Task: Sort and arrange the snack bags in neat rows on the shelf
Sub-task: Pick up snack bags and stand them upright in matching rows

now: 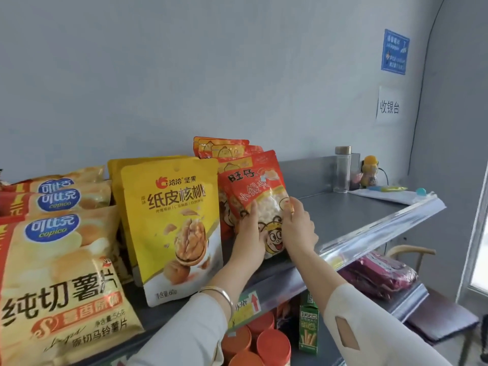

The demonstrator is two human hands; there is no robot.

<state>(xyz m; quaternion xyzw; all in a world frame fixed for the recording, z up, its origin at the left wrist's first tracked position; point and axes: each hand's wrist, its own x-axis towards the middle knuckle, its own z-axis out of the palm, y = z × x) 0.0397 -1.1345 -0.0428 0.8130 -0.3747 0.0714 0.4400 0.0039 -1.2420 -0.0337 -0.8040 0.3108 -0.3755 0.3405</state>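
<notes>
Item: red snack bag (253, 196), slightly tilted, at front of shelf (356, 215), just right of yellow walnut bag (174, 228), ahead of matching red bags (224, 149).
Left hand (249, 233), right hand (298, 228): fingers curled round bag's sides, holding it.
Risks: base near shelf lip, so early release likely lets it slide off; hard push back may topple rear bags.

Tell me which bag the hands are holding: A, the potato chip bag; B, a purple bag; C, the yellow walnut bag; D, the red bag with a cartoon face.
D: the left hand and right hand both grip the red bag with a cartoon face by its lower sides.
</notes>
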